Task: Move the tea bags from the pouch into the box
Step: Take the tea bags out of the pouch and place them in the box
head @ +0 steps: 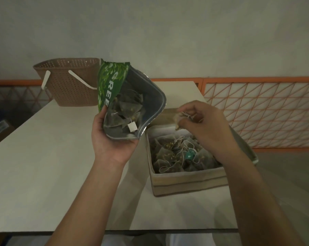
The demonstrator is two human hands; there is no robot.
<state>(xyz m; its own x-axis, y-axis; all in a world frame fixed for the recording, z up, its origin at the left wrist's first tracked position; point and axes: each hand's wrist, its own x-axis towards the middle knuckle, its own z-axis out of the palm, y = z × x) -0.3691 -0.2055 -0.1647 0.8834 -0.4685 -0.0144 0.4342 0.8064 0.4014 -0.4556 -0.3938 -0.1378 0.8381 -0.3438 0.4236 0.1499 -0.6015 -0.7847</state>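
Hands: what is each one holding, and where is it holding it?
The left hand grips the green pouch by its lower end. The right hand's fingers pinch one tea bag above the box.

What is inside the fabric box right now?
The box holds a pile of mesh tea bags with tangled strings and one teal tag. The right hand, pinching another tea bag, covers the box's far right part.
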